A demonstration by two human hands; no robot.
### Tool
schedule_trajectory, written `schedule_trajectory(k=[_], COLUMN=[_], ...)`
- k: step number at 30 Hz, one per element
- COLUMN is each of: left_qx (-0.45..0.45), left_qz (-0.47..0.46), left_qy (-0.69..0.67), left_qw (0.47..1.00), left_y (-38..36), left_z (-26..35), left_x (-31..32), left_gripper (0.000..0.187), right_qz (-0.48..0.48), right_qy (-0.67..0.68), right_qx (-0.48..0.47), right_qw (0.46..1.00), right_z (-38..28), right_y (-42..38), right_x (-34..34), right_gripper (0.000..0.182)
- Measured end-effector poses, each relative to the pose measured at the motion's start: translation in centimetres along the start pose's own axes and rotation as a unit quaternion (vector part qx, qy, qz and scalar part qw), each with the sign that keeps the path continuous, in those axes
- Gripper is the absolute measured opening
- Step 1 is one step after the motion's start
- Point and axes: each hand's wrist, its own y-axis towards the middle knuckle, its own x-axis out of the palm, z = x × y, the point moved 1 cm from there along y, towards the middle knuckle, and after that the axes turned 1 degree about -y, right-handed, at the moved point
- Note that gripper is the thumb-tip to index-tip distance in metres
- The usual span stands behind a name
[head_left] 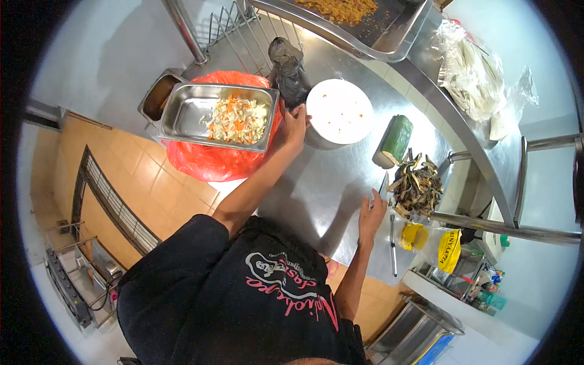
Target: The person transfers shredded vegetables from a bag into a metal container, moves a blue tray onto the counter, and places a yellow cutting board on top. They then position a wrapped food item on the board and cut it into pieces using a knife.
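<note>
My left hand (295, 128) is beside the right end of a steel food pan (182, 121), just below a knotted black plastic bag (289, 70). Its fingers look apart, and contact with the pan or bag is hard to make out. Shredded pale and orange vegetables (237, 120) lie in the pan, which rests on a red plastic bag (201, 161). To the right is a white bowl (339, 109) with a few orange bits inside. My right hand (372, 214) is closed at the handle end of a knife (384, 184), near a cut green cucumber-like vegetable (398, 139) and dark peelings (417, 187).
A rail shelf (420, 79) curves above the steel table (286, 188). On it are a tray (395, 42) of orange-brown crumbs and a clear bag (471, 76). A thin metal rod-like tool (393, 246) and a yellow packet (450, 250) lie at the right.
</note>
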Motion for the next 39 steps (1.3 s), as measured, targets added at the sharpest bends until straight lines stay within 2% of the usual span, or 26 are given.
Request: schedule_trajectory(k=[3, 5, 6, 8, 9, 11, 15, 17, 18, 19, 21, 22, 23, 25, 27, 28, 29, 30, 33, 35, 39], left_qx=[0.046, 0.078, 0.077, 0.113, 0.112, 0.154, 0.128, 0.174, 0.179, 0.182, 0.076, 0.036, 0.032, 0.141, 0.219, 0.215, 0.212, 0.189, 0.145, 0.076, 0.069], left_qz=[0.021, 0.084, 0.082, 0.06, 0.059, 0.037, 0.024, 0.062, 0.069, 0.074, 0.156, 0.108, 0.104, 0.118, 0.061, 0.051, 0.039, 0.024, -0.015, -0.046, -0.081], left_qy=[-0.027, -0.041, -0.041, -0.083, -0.081, -0.002, -0.046, -0.016, -0.046, -0.047, -0.152, -0.149, -0.147, -0.195, -0.155, -0.133, -0.11, -0.086, -0.028, -0.047, 0.032], left_qw=[0.998, 0.993, 0.993, 0.988, 0.989, 0.987, 0.99, 0.983, 0.98, 0.979, 0.973, 0.982, 0.983, 0.964, 0.961, 0.966, 0.97, 0.978, 0.989, 0.995, 0.994], left_y=[1.1, 1.6, 2.8, 5.2, 4.9, 3.5, 1.4, 0.1, 0.9, 2.3, 5.0, 5.9, 6.7, 7.1, 5.9, 5.5, 5.4, 4.6, 2.4, 0.8, -3.1], left_z=[0.5, 1.0, 0.3, -1.7, -1.7, -1.5, -1.0, 0.9, 1.0, 0.7, 0.3, 0.6, 0.8, 0.2, -0.9, -1.6, -2.2, -2.1, -2.5, -2.7, -2.4], left_x=[1.5, 2.1, 2.0, 1.3, 1.4, 1.6, 1.1, 1.7, 1.8, 2.1, 2.7, 2.4, 2.4, 3.3, 3.0, 2.6, 2.3, 2.1, 0.7, -0.2, 0.0], left_gripper=[0.083, 0.068, 0.068, 0.043, 0.043, 0.028, 0.037, 0.049, 0.059, 0.059, 0.051, 0.051, 0.051, 0.045, 0.043, 0.043, 0.042, 0.042, 0.043, 0.047, 0.044], right_qz=[-0.024, -0.02, -0.019, -0.012, -0.011, 0.015, 0.005, 0.015, 0.012, 0.005, -0.002, -0.009, -0.013, -0.005, 0.021, 0.012, 0.016, 0.056, 0.05, 0.091, 0.136], right_qy=[-0.004, 0.003, 0.003, 0.03, 0.031, 0.02, -0.014, 0.002, 0.003, 0.008, 0.014, 0.02, 0.024, 0.023, 0.037, 0.04, 0.034, 0.028, -0.014, -0.038, -0.034], right_qx=[0.024, 0.012, 0.013, 0.015, 0.017, -0.007, 0.024, 0.019, 0.016, 0.024, 0.028, 0.023, 0.023, 0.013, -0.024, 0.01, 0.012, -0.025, 0.014, 0.019, 0.04], right_qw=[0.999, 1.0, 1.0, 0.999, 0.999, 1.0, 1.0, 1.0, 1.0, 1.0, 1.0, 0.999, 0.999, 1.0, 0.999, 0.999, 0.999, 0.998, 0.999, 0.995, 0.989], right_z=[0.2, 0.8, 0.7, 0.6, 1.1, 2.9, 2.6, 3.0, 3.0, 3.0, 2.7, 2.5, 2.5, 1.9, 2.4, 1.6, 1.5, 1.9, 1.9, 2.3, 3.6], right_y=[-0.3, -0.7, -0.9, -1.3, -1.6, -1.9, -2.2, -2.3, -2.4, -2.3, -2.0, -1.9, -2.0, -1.9, -2.0, -1.9, -1.9, -2.1, -2.4, -3.0, -4.1], right_x=[-0.1, 0.2, 0.1, 0.0, 0.1, 0.6, -0.1, 0.1, 0.2, 0.3, 0.8, 0.9, 0.8, 0.6, 0.6, -0.1, -0.3, -0.2, -0.8, -0.9, -1.0], right_gripper=[0.034, 0.034, 0.034, 0.033, 0.033, 0.033, 0.032, 0.032, 0.032, 0.033, 0.033, 0.033, 0.033, 0.033, 0.032, 0.031, 0.03, 0.029, 0.025, 0.025, 0.026])
